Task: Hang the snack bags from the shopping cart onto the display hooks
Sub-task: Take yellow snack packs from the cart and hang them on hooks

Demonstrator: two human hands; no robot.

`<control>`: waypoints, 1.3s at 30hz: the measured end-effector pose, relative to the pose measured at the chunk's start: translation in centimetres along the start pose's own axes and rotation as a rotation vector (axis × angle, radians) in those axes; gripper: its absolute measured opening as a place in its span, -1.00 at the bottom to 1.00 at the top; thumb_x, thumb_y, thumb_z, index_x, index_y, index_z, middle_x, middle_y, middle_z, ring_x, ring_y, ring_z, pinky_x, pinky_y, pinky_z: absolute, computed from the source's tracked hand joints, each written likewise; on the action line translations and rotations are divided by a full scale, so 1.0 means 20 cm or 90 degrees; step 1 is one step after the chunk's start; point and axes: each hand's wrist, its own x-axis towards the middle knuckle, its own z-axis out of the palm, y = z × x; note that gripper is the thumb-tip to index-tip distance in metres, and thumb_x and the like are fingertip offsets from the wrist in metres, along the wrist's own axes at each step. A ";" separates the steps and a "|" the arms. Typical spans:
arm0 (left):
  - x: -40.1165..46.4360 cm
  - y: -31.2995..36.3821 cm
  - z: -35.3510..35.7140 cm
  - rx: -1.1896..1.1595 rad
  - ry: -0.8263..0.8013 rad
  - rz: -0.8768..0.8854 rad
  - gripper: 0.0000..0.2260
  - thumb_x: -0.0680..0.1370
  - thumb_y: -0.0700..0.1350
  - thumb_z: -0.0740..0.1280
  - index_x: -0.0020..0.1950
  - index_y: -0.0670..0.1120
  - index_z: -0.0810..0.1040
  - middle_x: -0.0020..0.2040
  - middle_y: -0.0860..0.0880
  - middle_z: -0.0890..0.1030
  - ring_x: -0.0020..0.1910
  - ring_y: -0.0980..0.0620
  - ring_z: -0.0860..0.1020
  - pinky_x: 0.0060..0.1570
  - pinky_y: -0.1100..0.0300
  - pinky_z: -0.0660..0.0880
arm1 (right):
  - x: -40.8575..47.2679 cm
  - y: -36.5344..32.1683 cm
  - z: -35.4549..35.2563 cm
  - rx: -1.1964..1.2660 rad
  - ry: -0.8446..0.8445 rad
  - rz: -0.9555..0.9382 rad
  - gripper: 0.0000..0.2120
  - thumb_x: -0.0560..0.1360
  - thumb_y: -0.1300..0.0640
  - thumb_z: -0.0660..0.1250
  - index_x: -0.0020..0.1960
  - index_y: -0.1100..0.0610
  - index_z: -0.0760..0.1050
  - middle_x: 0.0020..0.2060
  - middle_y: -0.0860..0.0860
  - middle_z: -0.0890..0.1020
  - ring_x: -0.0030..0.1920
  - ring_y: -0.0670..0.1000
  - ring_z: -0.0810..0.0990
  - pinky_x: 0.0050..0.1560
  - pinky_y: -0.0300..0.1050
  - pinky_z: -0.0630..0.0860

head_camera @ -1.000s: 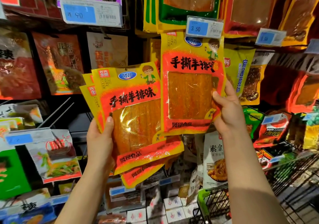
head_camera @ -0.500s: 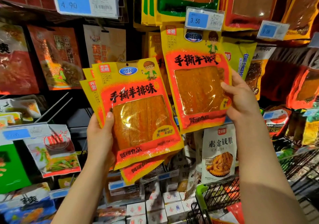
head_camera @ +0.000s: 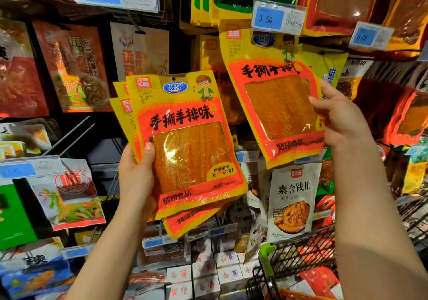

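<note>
My left hand [head_camera: 136, 174] grips a fanned stack of three yellow-and-red snack bags [head_camera: 190, 142] by their left edge, thumb on the front bag. My right hand [head_camera: 340, 117] pinches the right edge of a single matching snack bag [head_camera: 275, 100], held tilted with its top under the 3.50 price tag [head_camera: 276, 18]. Whether its hole sits on a hook is hidden by the tag. More of the same bags hang behind it. The shopping cart [head_camera: 298, 258] with a green corner is at the lower right, with red packets inside.
Two bare metal display hooks [head_camera: 69, 135] stick out at the left of my left hand. Other hanging snack packs fill the wall all round. A white-grey pouch [head_camera: 291, 198] hangs below the single bag. Small white boxes [head_camera: 203, 274] line the bottom shelf.
My right hand has swung the single bag's lower end to the right, tilting it, with its top staying under the 3.50 tag. My left hand's stack stays about where it was.
</note>
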 end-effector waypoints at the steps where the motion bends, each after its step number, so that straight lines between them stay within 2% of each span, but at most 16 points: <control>1: 0.00 0.00 0.00 -0.001 -0.001 0.002 -0.83 0.64 -0.12 0.21 0.19 0.02 0.51 -0.03 0.03 0.64 -0.14 0.09 0.63 -0.20 0.18 0.56 | 0.00 -0.01 0.00 0.001 0.013 0.001 -0.56 0.57 0.38 0.10 0.30 0.01 0.48 -0.05 -0.02 0.70 -0.06 -0.02 0.69 -0.11 -0.02 0.66; 4: 0.01 0.00 0.00 -0.001 -0.008 0.017 -0.85 0.64 -0.12 0.21 0.14 0.04 0.52 -0.01 0.01 0.63 -0.07 0.02 0.62 -0.07 0.03 0.56 | 0.01 -0.02 0.00 -0.010 0.050 0.009 -0.54 0.56 0.39 0.11 0.33 0.03 0.48 -0.11 -0.05 0.71 -0.13 -0.07 0.70 -0.19 -0.06 0.65; 8: 0.01 0.00 0.02 0.007 -0.025 0.051 -0.84 0.63 -0.13 0.23 0.05 0.10 0.56 0.02 -0.05 0.64 0.00 -0.08 0.61 0.12 -0.16 0.52 | 0.03 -0.03 0.04 -0.066 0.044 0.038 -0.56 0.54 0.37 0.16 0.22 -0.07 0.54 -0.11 -0.07 0.70 -0.06 -0.05 0.66 -0.16 -0.05 0.57; 10: 0.00 0.00 0.03 0.021 -0.033 0.066 -0.85 0.62 -0.12 0.24 0.04 0.11 0.57 0.06 -0.07 0.63 0.05 -0.12 0.60 0.16 -0.22 0.50 | 0.03 -0.03 0.05 -0.061 0.054 0.042 -0.57 0.53 0.38 0.17 0.21 -0.06 0.55 -0.14 -0.07 0.70 -0.12 -0.07 0.67 -0.23 -0.09 0.58; 15: 0.00 0.01 0.04 0.038 -0.049 0.098 -0.86 0.56 -0.02 0.28 0.00 0.21 0.59 0.05 -0.02 0.65 0.07 -0.07 0.61 0.15 -0.15 0.52 | 0.01 -0.05 0.04 -0.056 0.097 0.040 -0.51 0.54 0.39 0.14 0.32 -0.03 0.50 -0.17 -0.07 0.67 -0.28 -0.13 0.68 -0.36 -0.15 0.59; 19: -0.02 0.01 0.07 0.004 -0.069 0.101 -0.85 0.63 -0.14 0.24 0.08 0.09 0.54 0.02 0.00 0.64 0.00 0.04 0.61 -0.01 0.12 0.54 | 0.00 -0.07 0.04 -0.062 0.088 0.032 -0.46 0.53 0.39 0.16 0.33 -0.12 0.48 0.00 -0.01 0.65 -0.08 -0.02 0.66 -0.32 -0.08 0.62; 22: -0.03 0.02 0.09 0.004 -0.080 0.114 -0.84 0.63 -0.15 0.23 0.06 0.10 0.54 0.03 -0.02 0.63 0.03 -0.01 0.60 0.03 0.07 0.54 | -0.01 -0.08 0.06 -0.067 0.105 0.022 -0.44 0.53 0.39 0.15 0.35 -0.14 0.45 0.00 -0.05 0.62 -0.04 -0.02 0.64 -0.25 -0.01 0.66; 26: -0.04 0.04 0.10 0.008 -0.083 0.129 -0.83 0.63 -0.14 0.24 0.04 0.13 0.54 0.02 0.02 0.63 0.02 0.02 0.59 0.05 0.05 0.52 | -0.02 -0.11 0.06 -0.048 0.102 0.015 -0.42 0.52 0.42 0.12 0.35 -0.12 0.44 -0.02 0.00 0.59 -0.10 0.02 0.63 -0.38 -0.08 0.63; 28: -0.04 0.05 0.10 0.003 -0.093 0.137 -0.83 0.63 -0.13 0.24 0.04 0.14 0.55 0.04 0.00 0.63 0.04 0.01 0.59 0.08 0.01 0.53 | -0.03 -0.12 0.05 -0.067 0.097 0.023 -0.41 0.51 0.42 0.11 0.34 -0.14 0.45 0.06 0.05 0.58 -0.12 0.02 0.63 -0.40 -0.11 0.61; 31: -0.05 0.07 0.10 0.007 -0.108 0.144 -0.82 0.63 -0.13 0.23 0.06 0.15 0.55 0.10 -0.06 0.62 0.11 -0.09 0.59 0.15 -0.09 0.52 | -0.03 -0.14 0.01 -0.077 0.100 0.025 -0.42 0.50 0.43 0.10 0.25 -0.17 0.52 0.18 0.08 0.55 -0.08 0.03 0.64 -0.37 -0.10 0.62; 34: -0.06 0.08 0.11 0.012 -0.111 0.141 -0.83 0.63 -0.13 0.24 0.05 0.14 0.55 0.11 -0.08 0.62 0.13 -0.14 0.58 0.18 -0.17 0.50 | -0.01 -0.17 -0.02 -0.124 0.104 0.033 -0.45 0.49 0.41 0.11 0.10 -0.18 0.61 0.23 0.03 0.55 0.10 0.09 0.60 -0.22 -0.03 0.64; 37: -0.06 0.09 0.12 0.008 -0.117 0.139 -0.82 0.59 -0.07 0.27 0.02 0.21 0.59 0.11 -0.07 0.63 0.13 -0.15 0.59 0.18 -0.22 0.49 | 0.01 -0.21 0.00 -0.227 0.074 0.047 -0.46 0.48 0.37 0.08 0.03 -0.20 0.63 0.21 -0.07 0.54 0.12 0.05 0.53 -0.27 -0.05 0.58; 39: -0.06 0.09 0.12 0.010 -0.117 0.135 -0.84 0.54 0.00 0.28 -0.01 0.26 0.60 0.12 -0.07 0.63 0.13 -0.14 0.59 0.18 -0.22 0.48 | 0.04 -0.22 0.02 -0.264 0.073 0.048 -0.46 0.47 0.37 0.08 0.02 -0.18 0.63 0.22 -0.06 0.53 0.11 0.06 0.52 -0.33 -0.06 0.57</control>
